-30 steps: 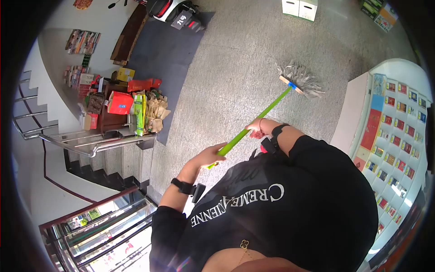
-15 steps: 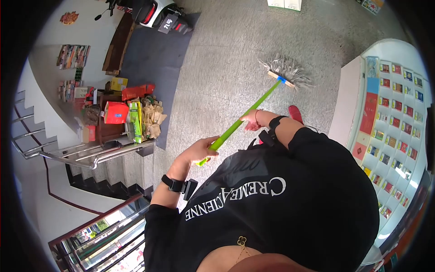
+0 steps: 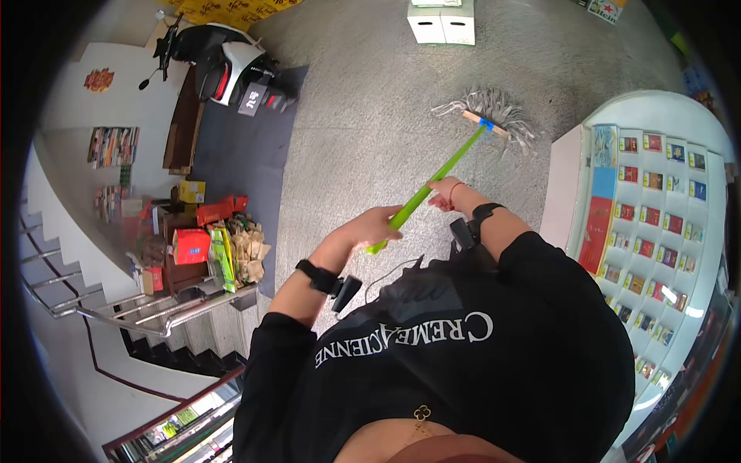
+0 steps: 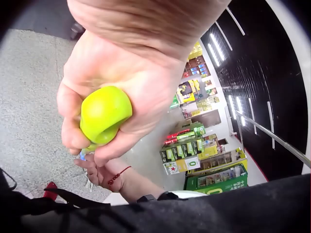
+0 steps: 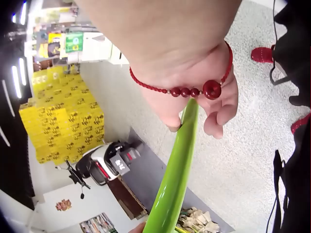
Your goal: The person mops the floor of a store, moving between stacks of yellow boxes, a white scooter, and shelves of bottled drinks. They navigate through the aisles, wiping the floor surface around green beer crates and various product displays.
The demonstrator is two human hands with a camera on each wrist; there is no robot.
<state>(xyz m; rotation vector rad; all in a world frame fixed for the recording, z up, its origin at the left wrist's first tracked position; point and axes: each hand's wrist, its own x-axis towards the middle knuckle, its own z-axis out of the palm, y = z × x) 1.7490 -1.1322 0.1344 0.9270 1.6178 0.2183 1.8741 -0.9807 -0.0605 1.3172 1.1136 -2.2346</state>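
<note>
A mop with a green handle (image 3: 419, 196) slants across the head view, its grey string head (image 3: 496, 113) spread on the floor. Near the handle's upper end, the left hand (image 3: 372, 227) grips it; in the left wrist view that hand (image 4: 121, 92) wraps the rounded green end (image 4: 105, 114). Farther down, the right hand (image 3: 450, 193) holds the handle. The right wrist view has the right hand (image 5: 189, 97), with a red beaded bracelet, around the green handle (image 5: 174, 179), thumb on one side and curled fingers on the other.
A white display case (image 3: 567, 189) stands to the right, white boxes (image 3: 441, 25) at the top. On the left are a scooter (image 3: 231, 73), a red bag (image 3: 191, 246), crumpled brown paper (image 3: 248, 255) and a metal railing (image 3: 166, 320) beside stairs.
The head view has shifted, bringing more of the scooter and white boxes into sight. Both hands keep their grip on the handle, and the mop head is farther from the display case's near edge than before.
</note>
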